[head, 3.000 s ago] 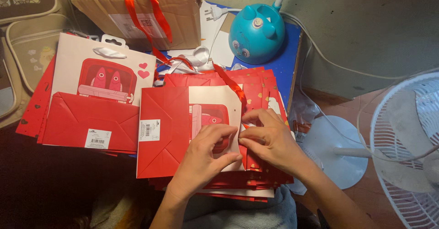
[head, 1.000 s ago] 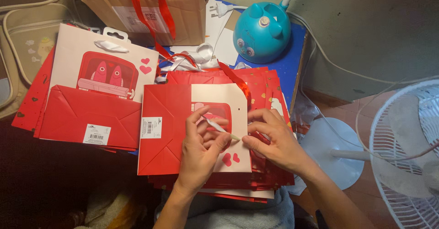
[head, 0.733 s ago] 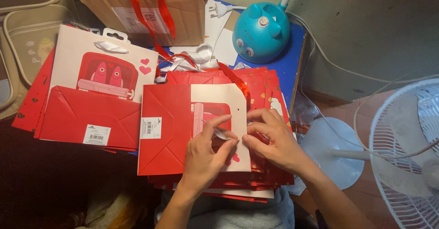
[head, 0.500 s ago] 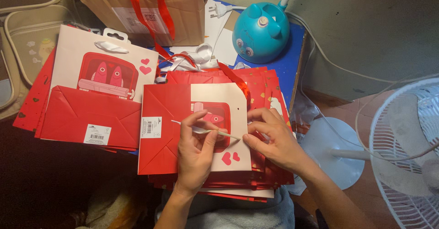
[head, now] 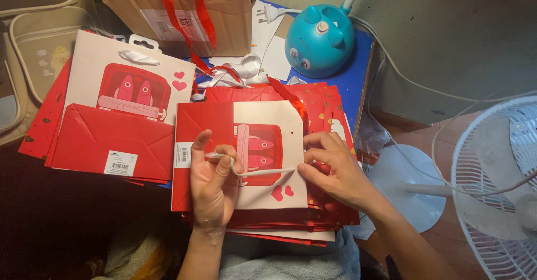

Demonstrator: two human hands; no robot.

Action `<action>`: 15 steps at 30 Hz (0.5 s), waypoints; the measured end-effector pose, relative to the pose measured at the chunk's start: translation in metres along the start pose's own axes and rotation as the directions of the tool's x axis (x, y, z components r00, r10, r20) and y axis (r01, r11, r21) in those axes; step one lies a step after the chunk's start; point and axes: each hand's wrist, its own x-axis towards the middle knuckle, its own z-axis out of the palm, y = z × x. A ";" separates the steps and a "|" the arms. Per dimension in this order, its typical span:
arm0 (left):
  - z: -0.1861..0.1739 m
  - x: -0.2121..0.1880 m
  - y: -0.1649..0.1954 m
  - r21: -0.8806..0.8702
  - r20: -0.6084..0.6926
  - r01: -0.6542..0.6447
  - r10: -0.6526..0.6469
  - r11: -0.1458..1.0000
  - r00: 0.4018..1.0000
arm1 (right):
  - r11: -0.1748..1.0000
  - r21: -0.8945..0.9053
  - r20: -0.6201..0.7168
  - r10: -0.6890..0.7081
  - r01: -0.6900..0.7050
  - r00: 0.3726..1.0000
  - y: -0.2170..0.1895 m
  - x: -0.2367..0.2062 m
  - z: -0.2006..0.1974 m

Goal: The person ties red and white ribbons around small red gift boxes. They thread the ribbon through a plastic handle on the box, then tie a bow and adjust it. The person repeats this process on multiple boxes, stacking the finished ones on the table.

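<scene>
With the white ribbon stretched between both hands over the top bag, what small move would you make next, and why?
Probably feed the ribbon end at the right hand toward the small hole near the bag edge, since the left hand holds it taut.

Both arms come into the head view from the near edge, and both are bare: no sleeve, cuff or glove shows on either forearm up to where the picture cuts them off. The left hand (head: 212, 187) wears no ring, watch, strap or bracelet that can be seen, and its wrist is uncovered. The right hand (head: 334, 171) is likewise bare, with no jewellery on its fingers or wrist. The fingernails that show are short and unpainted. Between the two forearms, at the near edge, lies a fold of pale grey-blue cloth (head: 291, 260); whether it is clothing worn on the lap or a loose towel cannot be told.
</scene>
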 end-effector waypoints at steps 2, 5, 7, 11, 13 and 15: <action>-0.003 -0.001 0.002 -0.018 0.012 0.011 -0.011 1.000 1.000 | 1.000 -0.008 -0.001 -0.006 0.006 1.000 0.000 0.000 0.000; -0.008 -0.003 0.005 -0.019 0.060 0.025 -0.024 0.999 0.998 | 1.000 -0.021 -0.008 -0.014 0.014 1.000 0.001 0.000 0.001; -0.010 -0.004 0.008 -0.032 0.118 0.033 -0.029 0.999 0.993 | 0.999 -0.037 -0.023 -0.020 0.019 1.000 0.002 -0.001 0.001; -0.012 -0.004 0.014 -0.051 0.213 0.049 -0.037 0.997 0.976 | 0.999 -0.028 -0.029 0.027 -0.028 0.999 0.000 0.000 0.002; -0.007 0.001 0.013 0.115 0.157 0.026 -0.044 0.993 0.987 | 0.997 -0.060 -0.051 -0.047 0.043 0.998 -0.009 0.003 0.000; 0.006 0.007 0.005 0.428 0.016 0.009 -0.017 0.904 1.000 | 0.993 -0.115 -0.195 -0.062 0.040 0.979 -0.028 0.002 -0.006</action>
